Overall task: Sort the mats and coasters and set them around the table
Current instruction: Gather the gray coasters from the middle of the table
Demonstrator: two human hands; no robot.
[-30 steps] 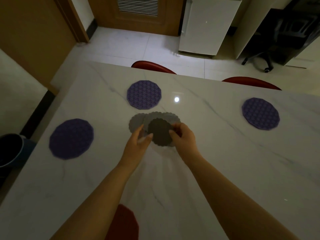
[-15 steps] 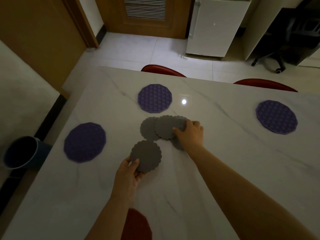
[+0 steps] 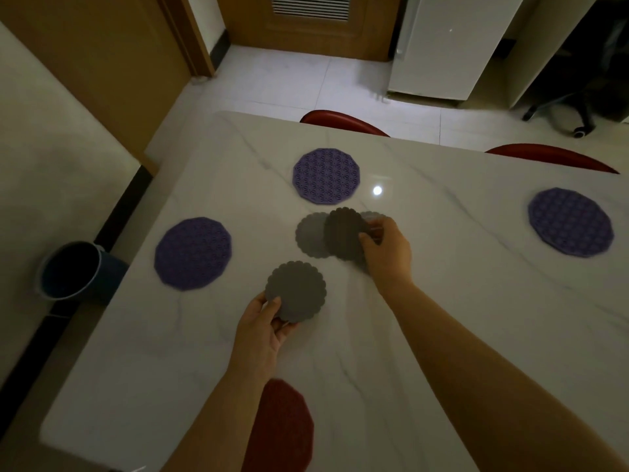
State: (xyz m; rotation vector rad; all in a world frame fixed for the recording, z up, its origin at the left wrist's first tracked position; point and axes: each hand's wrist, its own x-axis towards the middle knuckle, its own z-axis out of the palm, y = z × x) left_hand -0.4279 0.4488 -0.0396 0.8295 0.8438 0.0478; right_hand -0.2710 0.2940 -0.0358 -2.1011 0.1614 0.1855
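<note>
On the white marble table (image 3: 442, 335) lie three purple mats: one at the left (image 3: 193, 253), one at the far middle (image 3: 326, 175), one at the right (image 3: 570, 221). My left hand (image 3: 263, 325) grips one grey scalloped coaster (image 3: 296, 291) by its near edge, just above the table. My right hand (image 3: 386, 248) pinches a second grey coaster (image 3: 343, 233), tilted up off the small pile of grey coasters (image 3: 308, 236) in the table's middle. Another coaster of the pile peeks out behind my right fingers.
A red chair seat (image 3: 282, 427) shows below the table's near edge, under my left arm. Two red chair backs (image 3: 343, 120) stand at the far edge. A dark bucket (image 3: 73, 270) stands on the floor left of the table. A white fridge (image 3: 442, 46) is beyond.
My left hand drew one grey coaster off the pile toward the near left. My right hand went from resting on the pile to lifting a second coaster by its edge.
</note>
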